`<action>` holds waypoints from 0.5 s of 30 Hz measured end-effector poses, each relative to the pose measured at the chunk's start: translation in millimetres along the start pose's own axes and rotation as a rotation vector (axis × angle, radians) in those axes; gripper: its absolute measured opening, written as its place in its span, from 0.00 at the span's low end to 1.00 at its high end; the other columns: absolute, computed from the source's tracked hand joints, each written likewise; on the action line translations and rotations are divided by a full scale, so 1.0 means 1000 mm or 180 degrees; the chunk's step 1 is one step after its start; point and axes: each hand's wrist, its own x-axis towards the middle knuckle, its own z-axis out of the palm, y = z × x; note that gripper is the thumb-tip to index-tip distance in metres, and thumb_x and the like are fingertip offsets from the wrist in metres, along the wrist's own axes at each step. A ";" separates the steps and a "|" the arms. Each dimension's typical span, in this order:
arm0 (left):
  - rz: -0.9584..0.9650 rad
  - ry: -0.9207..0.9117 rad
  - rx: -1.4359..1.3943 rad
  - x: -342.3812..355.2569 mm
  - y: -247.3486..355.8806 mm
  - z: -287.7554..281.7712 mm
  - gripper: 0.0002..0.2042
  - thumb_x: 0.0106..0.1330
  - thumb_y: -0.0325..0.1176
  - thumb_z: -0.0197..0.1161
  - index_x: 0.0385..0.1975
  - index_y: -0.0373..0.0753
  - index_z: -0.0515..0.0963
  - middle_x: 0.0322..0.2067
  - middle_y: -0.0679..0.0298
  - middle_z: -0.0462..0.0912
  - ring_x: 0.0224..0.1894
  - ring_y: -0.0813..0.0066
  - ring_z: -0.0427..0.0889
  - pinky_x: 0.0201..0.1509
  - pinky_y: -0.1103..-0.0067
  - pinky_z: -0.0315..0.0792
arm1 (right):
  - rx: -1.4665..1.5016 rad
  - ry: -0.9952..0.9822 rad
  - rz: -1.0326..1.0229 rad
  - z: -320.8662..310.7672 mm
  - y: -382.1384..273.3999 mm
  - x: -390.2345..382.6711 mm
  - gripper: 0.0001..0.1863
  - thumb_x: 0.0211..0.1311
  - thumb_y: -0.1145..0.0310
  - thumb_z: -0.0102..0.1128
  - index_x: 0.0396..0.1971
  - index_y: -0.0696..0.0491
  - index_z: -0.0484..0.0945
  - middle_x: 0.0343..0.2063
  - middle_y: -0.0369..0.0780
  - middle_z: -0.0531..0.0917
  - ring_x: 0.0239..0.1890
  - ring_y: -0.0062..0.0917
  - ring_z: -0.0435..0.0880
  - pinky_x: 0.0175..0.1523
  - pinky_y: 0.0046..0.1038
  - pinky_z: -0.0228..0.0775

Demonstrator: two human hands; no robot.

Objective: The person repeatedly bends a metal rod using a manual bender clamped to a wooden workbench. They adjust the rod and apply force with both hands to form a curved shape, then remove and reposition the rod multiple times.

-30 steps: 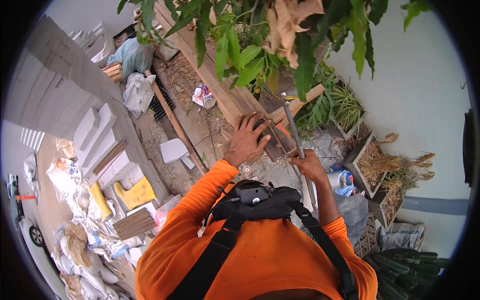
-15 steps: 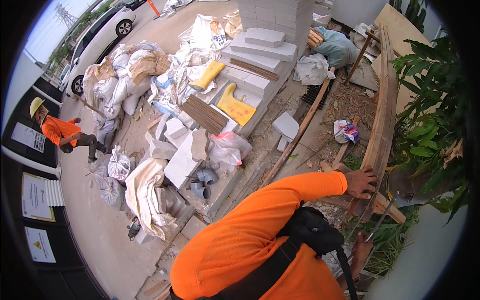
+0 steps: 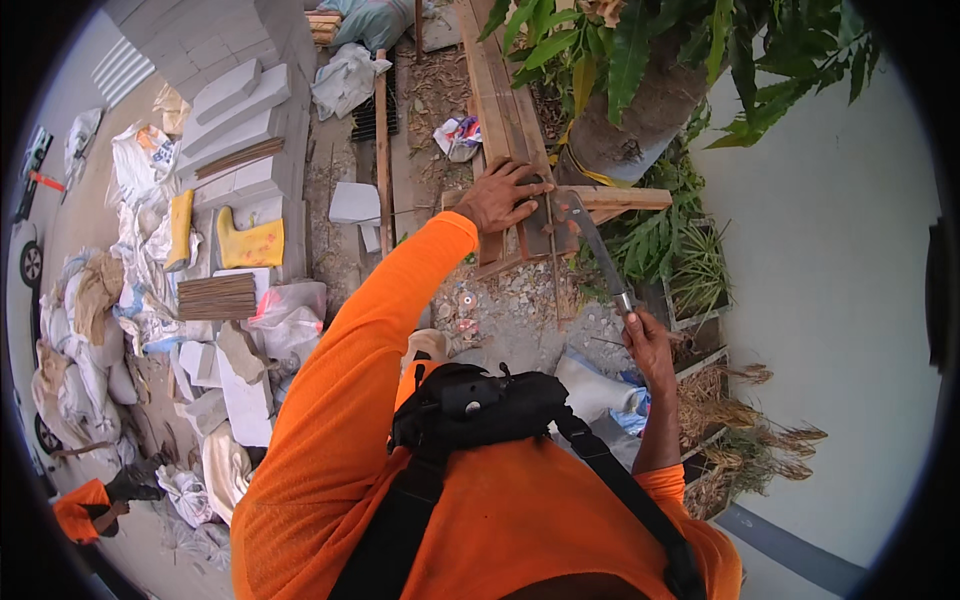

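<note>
My left hand (image 3: 500, 195) lies flat across the end of the long wooden planks (image 3: 497, 90), fingers spread. Its thumb side faces a machete (image 3: 602, 252). My right hand (image 3: 650, 343) is wrapped round the handle of that machete, just below a metal collar. The dark, rust-marked blade points up and left, its tip beside the plank ends; whether it touches the wood I cannot tell. Under the planks runs a wooden crosspiece (image 3: 625, 198), sticking out to the right.
A tree trunk (image 3: 630, 130) with leafy branches rises beyond the planks. Planters with dry plants (image 3: 745, 440) line the pale wall (image 3: 830, 270) at right. To the left are a wooden pole (image 3: 383, 150), grey blocks, yellow boots (image 3: 250, 238) and sacks. Another person (image 3: 90, 510) is far lower left.
My view has swung to the right and down over the plank ends. The machete, seen edge-on before, now shows its broad blade near my left hand, which stays on the planks.
</note>
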 end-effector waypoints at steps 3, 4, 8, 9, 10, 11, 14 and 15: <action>0.0049 -0.0098 -0.0114 0.009 0.006 -0.006 0.23 0.77 0.47 0.49 0.70 0.54 0.72 0.70 0.56 0.66 0.74 0.51 0.60 0.82 0.54 0.46 | -0.0543 0.0093 0.0025 -0.015 0.011 -0.007 0.25 0.74 0.45 0.60 0.39 0.56 0.82 0.20 0.36 0.74 0.22 0.23 0.70 0.30 0.32 0.64; 0.0035 -0.0128 -0.0140 0.008 0.008 -0.005 0.23 0.78 0.46 0.49 0.70 0.54 0.72 0.70 0.56 0.66 0.74 0.50 0.60 0.82 0.54 0.46 | -0.0874 0.0150 0.0059 -0.015 0.007 -0.010 0.25 0.73 0.45 0.61 0.41 0.56 0.83 0.22 0.38 0.78 0.23 0.27 0.74 0.31 0.33 0.67; 0.0062 -0.0078 -0.0214 0.010 0.010 -0.004 0.23 0.78 0.45 0.49 0.70 0.54 0.72 0.70 0.57 0.66 0.73 0.51 0.60 0.81 0.54 0.48 | -0.1723 0.0479 -0.0274 -0.028 0.009 -0.001 0.25 0.69 0.45 0.65 0.47 0.55 0.86 0.32 0.49 0.87 0.33 0.41 0.87 0.40 0.38 0.76; 0.0073 -0.0041 -0.0214 0.010 0.010 -0.004 0.23 0.78 0.44 0.49 0.71 0.54 0.72 0.70 0.57 0.67 0.73 0.51 0.61 0.81 0.54 0.48 | -0.1732 0.0324 -0.0093 -0.036 0.003 0.003 0.26 0.68 0.45 0.66 0.49 0.54 0.86 0.40 0.50 0.88 0.41 0.45 0.88 0.46 0.39 0.78; 0.0070 -0.0029 -0.0219 0.009 0.010 -0.004 0.23 0.78 0.44 0.50 0.71 0.54 0.72 0.70 0.57 0.67 0.73 0.51 0.61 0.81 0.54 0.48 | -0.1826 0.0343 -0.0253 -0.043 0.006 0.009 0.26 0.68 0.45 0.66 0.49 0.55 0.86 0.40 0.50 0.88 0.42 0.45 0.88 0.47 0.39 0.78; 0.0089 -0.0025 -0.0232 0.010 0.011 -0.003 0.23 0.78 0.44 0.50 0.71 0.54 0.72 0.70 0.57 0.67 0.73 0.51 0.61 0.81 0.54 0.48 | -0.1914 0.0379 -0.0397 -0.051 0.011 0.012 0.26 0.67 0.45 0.66 0.49 0.55 0.86 0.41 0.50 0.88 0.43 0.44 0.88 0.48 0.39 0.78; 0.0115 0.0000 -0.0200 0.008 0.009 -0.002 0.23 0.77 0.43 0.50 0.71 0.54 0.72 0.70 0.57 0.67 0.73 0.52 0.61 0.81 0.54 0.48 | -0.1964 0.0240 -0.0529 -0.070 0.005 0.031 0.27 0.67 0.45 0.66 0.49 0.56 0.86 0.45 0.48 0.88 0.47 0.45 0.87 0.52 0.39 0.78; 0.0126 0.0012 -0.0178 0.007 0.007 -0.001 0.23 0.77 0.43 0.50 0.71 0.54 0.72 0.70 0.57 0.67 0.73 0.52 0.61 0.81 0.54 0.48 | -0.1951 0.0150 -0.0465 -0.076 0.002 0.037 0.27 0.67 0.45 0.66 0.49 0.56 0.86 0.46 0.48 0.88 0.47 0.45 0.87 0.52 0.39 0.78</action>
